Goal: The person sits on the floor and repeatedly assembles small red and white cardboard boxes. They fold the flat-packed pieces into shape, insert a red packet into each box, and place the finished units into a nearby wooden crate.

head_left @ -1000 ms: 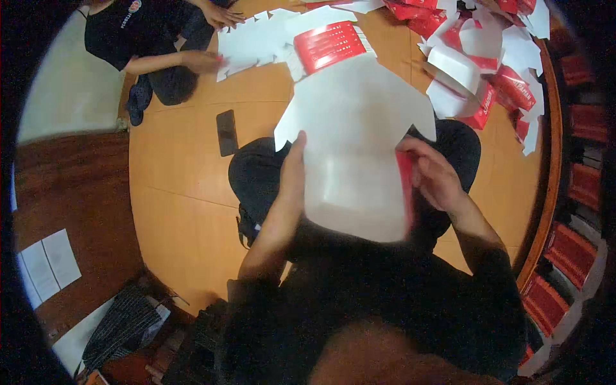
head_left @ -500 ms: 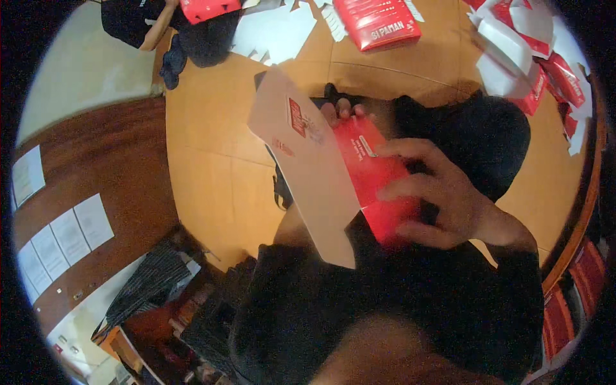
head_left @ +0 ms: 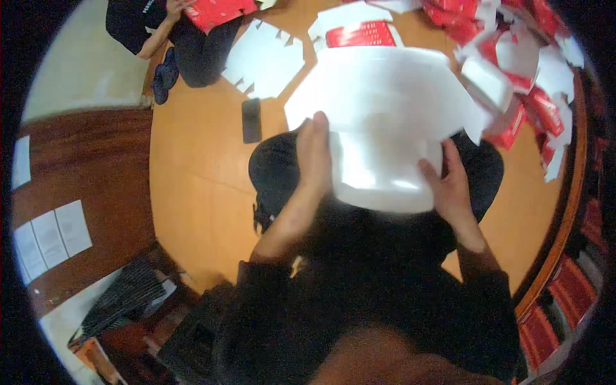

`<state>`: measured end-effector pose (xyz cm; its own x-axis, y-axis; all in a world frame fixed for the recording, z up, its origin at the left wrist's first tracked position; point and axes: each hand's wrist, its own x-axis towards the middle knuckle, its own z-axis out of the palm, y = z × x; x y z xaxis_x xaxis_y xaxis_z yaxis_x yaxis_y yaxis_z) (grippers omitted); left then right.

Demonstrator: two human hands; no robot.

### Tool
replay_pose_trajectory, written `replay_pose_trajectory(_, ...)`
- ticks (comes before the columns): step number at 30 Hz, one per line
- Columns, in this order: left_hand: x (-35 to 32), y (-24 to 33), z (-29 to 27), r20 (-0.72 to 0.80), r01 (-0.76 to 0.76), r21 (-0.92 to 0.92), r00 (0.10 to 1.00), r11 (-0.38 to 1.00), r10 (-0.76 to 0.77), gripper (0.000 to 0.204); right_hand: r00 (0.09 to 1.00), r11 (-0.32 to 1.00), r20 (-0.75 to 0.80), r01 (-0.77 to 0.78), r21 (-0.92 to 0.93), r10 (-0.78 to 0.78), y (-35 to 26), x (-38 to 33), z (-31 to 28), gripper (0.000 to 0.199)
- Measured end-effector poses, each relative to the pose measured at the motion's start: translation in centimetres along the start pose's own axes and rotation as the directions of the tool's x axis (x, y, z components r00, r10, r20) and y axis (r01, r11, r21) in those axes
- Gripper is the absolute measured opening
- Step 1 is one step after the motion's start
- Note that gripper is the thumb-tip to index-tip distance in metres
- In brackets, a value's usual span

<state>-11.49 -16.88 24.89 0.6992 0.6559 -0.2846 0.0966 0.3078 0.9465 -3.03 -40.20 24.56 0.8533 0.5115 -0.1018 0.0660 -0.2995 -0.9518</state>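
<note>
Right now the left hand (head_left: 314,157) and right hand (head_left: 449,186) grip opposite edges of a large flat white die-cut cardboard sheet (head_left: 385,115), held spread over the person's lap above the orange wooden floor (head_left: 192,186). Just left of it lies a black phone (head_left: 251,120), with more flat white blanks (head_left: 266,61) beyond and a heap of red-and-white folded cartons (head_left: 532,83) to the right. Another seated person (head_left: 167,32) holds a red carton.

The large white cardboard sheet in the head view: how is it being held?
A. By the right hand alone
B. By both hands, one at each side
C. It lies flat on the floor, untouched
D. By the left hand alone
B: the left hand and the right hand each grip a side of the white cardboard sheet.
</note>
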Motion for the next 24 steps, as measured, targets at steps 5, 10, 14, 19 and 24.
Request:
replay_pose_trajectory(5, 8.3, 3.3, 2.3, 0.365, -0.33, 0.235, 0.902, 0.914, 0.232, 0.051, 0.895, 0.753, -0.17, -0.231, 0.616, 0.413, 2.4, 2.8, -5.4, 0.047)
replay_pose_trajectory(10, 22.8, 0.9, 5.0, 0.522, -0.591, 0.787, 0.792, 0.18, 0.316, 0.062, 0.992, 0.58, 0.022, -0.09, 0.81, 0.124, 9.3, 4.1, -10.0, 0.053)
replay_pose_trajectory(14, 32.3, -2.2, 2.5, 0.473, -0.473, 0.881, 0.881, -0.004, -0.019, 0.056, 0.978, 0.567, 0.166, -0.209, 0.797, 0.127, 9.2, 6.7, -8.9, 0.053)
replay_pose_trajectory(19, 30.2, -1.5, 4.1, 0.6, -0.582, 0.799, 0.785, 0.149, -0.15, 0.043, 0.984, 0.566, 0.117, -0.172, 0.807, 0.132, 5.6, 8.5, -8.4, 0.052)
replay_pose_trajectory(24, 16.9, -5.5, 3.0, 0.676, -0.712, 0.692, 0.697, 0.12, 0.238, 0.016, 0.995, 0.839, 0.028, -0.098, 0.536, 0.098, 3.8, 14.3, -8.1, 0.05)
